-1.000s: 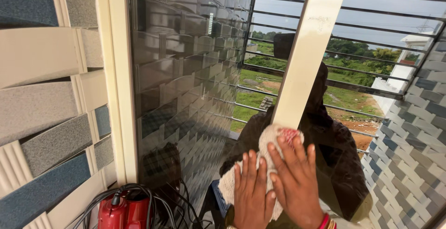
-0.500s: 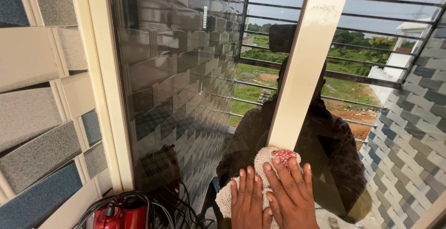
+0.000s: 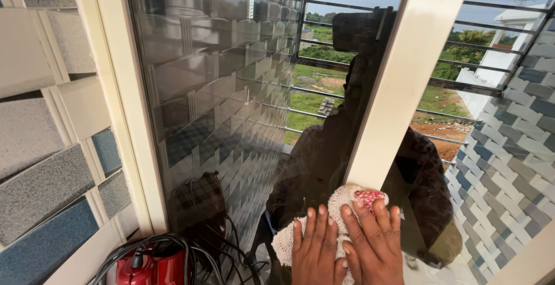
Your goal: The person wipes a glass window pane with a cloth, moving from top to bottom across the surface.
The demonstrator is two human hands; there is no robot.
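**Both hands flat on a cloth low on the window glass**

Dominating the view: a dark, reflective window pane (image 3: 231, 106), tilted across the frame, mirroring a tiled wall and the silhouette of a person. Left of the pane, a cream frame post (image 3: 124, 106) and a wall of grey, blue and cream tiles (image 3: 52, 169). Crossing the pane, a cream bar (image 3: 404, 77). Below the pane's lower left corner, a red appliance (image 3: 144, 269) with black cables. Low on the pane, at the foot of the bar, a whitish knitted cloth (image 3: 341, 204) with a red patch, pressed to the glass. Over it, left hand (image 3: 315, 250) and right hand (image 3: 373, 244), fingers spread flat, gripping nothing. Judging by position, only the lower glass under attention; cannot tell how much is clean.
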